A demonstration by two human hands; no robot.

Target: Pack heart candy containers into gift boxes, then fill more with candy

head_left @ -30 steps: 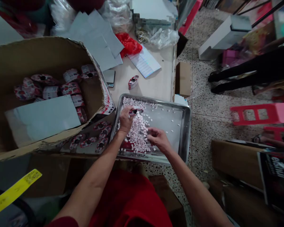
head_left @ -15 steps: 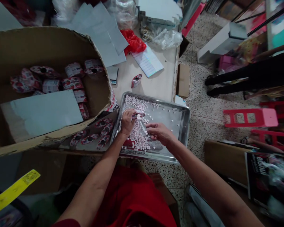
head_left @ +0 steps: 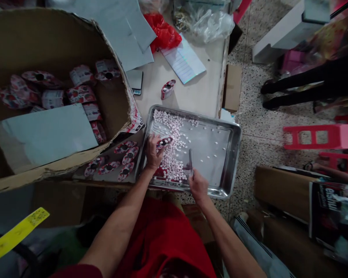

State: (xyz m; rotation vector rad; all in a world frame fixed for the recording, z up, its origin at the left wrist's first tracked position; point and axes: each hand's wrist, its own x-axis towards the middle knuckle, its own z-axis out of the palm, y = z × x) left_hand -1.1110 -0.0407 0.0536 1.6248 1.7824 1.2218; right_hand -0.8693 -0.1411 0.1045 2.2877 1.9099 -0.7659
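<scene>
A metal tray (head_left: 234,154) on the table holds many small pale pink candies (head_left: 174,166), mostly on its left side. Over these candies my left hand (head_left: 154,152) is closed around a small printed packet (head_left: 164,143), whose open top shows candies inside. My right hand (head_left: 198,183) grips a thin metallic scoop (head_left: 191,156), held above the tray's front middle. Another printed packet (head_left: 168,89) stands on the table behind the tray. Several more packets (head_left: 109,167) stand left of the tray.
A large cardboard box (head_left: 124,77) with packets and a white card is at the left. Papers (head_left: 184,61), a red plastic bag (head_left: 164,33) and clear bags (head_left: 211,25) lie behind. Red stools (head_left: 321,136) and a person's legs (head_left: 304,87) are on the right.
My right hand has pulled back from the packet, toward me and slightly right, with the scoop. My left hand still holds the packet low over the candies. The camera view has shifted.
</scene>
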